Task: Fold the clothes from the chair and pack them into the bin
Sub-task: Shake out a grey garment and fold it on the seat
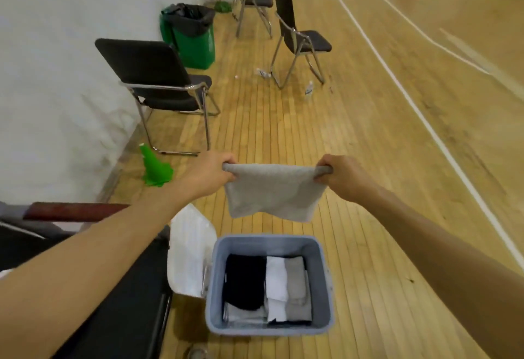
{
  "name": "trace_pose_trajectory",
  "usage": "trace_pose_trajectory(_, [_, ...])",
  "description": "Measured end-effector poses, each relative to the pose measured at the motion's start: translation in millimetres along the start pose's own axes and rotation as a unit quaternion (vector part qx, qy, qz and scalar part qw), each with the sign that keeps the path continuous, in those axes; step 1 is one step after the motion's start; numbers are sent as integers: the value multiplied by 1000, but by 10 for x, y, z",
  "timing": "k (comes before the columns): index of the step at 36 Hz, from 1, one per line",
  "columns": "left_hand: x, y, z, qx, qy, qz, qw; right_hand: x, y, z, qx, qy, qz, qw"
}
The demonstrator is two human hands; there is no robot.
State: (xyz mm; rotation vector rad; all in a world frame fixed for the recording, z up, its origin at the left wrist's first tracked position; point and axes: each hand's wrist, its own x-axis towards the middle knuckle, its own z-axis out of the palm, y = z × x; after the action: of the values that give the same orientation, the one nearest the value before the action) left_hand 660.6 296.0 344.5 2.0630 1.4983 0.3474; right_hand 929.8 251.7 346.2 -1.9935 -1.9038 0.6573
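Above the bin (pixel 268 242) on the wooden floor (pixel 368 132), I hold a gray cloth (pixel 272 191) stretched between both hands, my left hand (pixel 211 173) gripping one top corner and my right hand (pixel 341 175) gripping the other, fingers curled round the rolled edge. It hangs already doubled, its lower edge clear of the rim. Inside, a black piece (pixel 243 282), a white piece (pixel 276 279) and a gray piece (pixel 296 282) lie folded side by side. To do this well, I think I should keep the top edge taut and level, bring the corners together so the halves match, then lower it flat onto the stack without rumpling what lies beneath. More clothes, white and dark, lie on the seat at my left
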Motion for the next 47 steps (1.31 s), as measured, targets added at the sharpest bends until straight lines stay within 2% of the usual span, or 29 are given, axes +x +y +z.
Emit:
trace_pose_trajectory(5, [356, -658, 648, -13, -53, -43, 998, 300, 371, 748, -27, -47, 46, 997])
trace_pose_trajectory(10, [507, -1191, 1362, -55, -69, -70, 994, 467, 753, 1516, -18, -77, 75, 994])
trace_pose_trajectory(11, [597, -1415, 1726, -57, -85, -78, 992, 541, 982, 1871, -18, -95, 83, 992])
trace_pose_trajectory(15, [574, -1911, 2395, -63, -87, -100, 989, 496, 1410, 2612, -30, -133, 85, 987])
trace_pose_trajectory(24, [452, -3360, 4297, 1, -177, -137, 975, 282, 2534, 4855, -24, -235, 84, 968])
trace_pose_trajectory(28, [182, -3785, 4808, 21, -223, -163, 961, 81, 2762, 5584, -20, -271, 103, 957])
trace_pose_trajectory(33, [-334, -4012, 5148, 57, -290, -192, 936, -266, 2850, 6084, -23, -341, 106, 934])
trace_pose_trajectory(38, [-670, -4044, 5315, 90, -378, -221, 895, -504, 2837, 6254, -28, -391, 107, 914])
trace_pose_trajectory(41, [-648, -4043, 5417, 109, -375, -228, 892, -468, 2885, 6357, -34, -399, 103, 911])
trace_pose_trajectory(47, [-352, -4183, 5742, 155, -347, -271, 885, -204, 3101, 6724, -41, -366, 106, 924])
